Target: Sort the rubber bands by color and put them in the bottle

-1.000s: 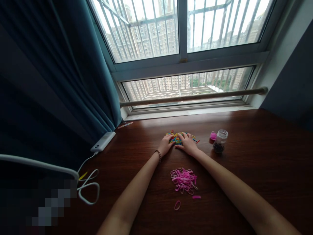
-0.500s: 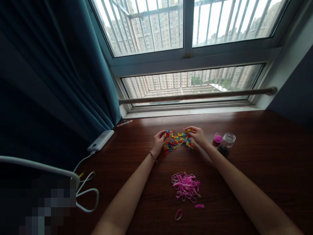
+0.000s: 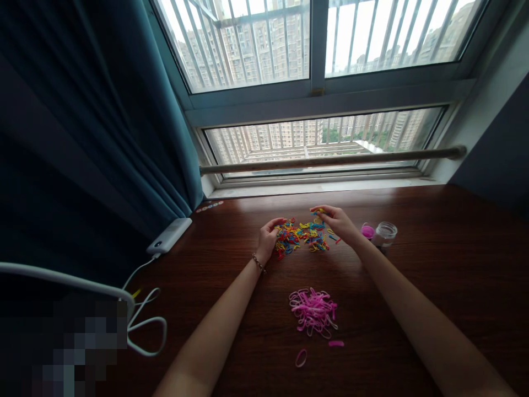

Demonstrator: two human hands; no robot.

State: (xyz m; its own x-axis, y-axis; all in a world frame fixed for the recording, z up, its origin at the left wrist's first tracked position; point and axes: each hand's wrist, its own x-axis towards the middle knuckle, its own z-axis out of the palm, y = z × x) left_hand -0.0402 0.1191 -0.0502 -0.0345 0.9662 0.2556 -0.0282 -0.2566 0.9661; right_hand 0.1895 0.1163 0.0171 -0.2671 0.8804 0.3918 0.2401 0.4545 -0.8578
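A loose pile of red, yellow and blue bands (image 3: 301, 236) lies on the dark wooden table (image 3: 231, 242). My left hand (image 3: 268, 240) rests at the pile's left edge, its fingers curved round some of the bands. Above the pile's right side, my right hand (image 3: 335, 222) pinches a few yellow and blue bands (image 3: 319, 213). A few loose bands lie under its palm. Nearer to me sits a heap of pink bands (image 3: 313, 312), with one pink loop (image 3: 301, 358) and a short pink piece (image 3: 336, 343) in front of it.
To the right of my right hand stand an open clear jar (image 3: 386, 234) and a small pink container (image 3: 367, 231). A white device (image 3: 169, 236) with a cable lies at the left, by the blue curtain (image 3: 165, 138). A window spans the back.
My right hand has lifted slightly up and to the right, with bands between its fingers. Some loose bands now show to the right of the pile. My left hand has hardly moved.
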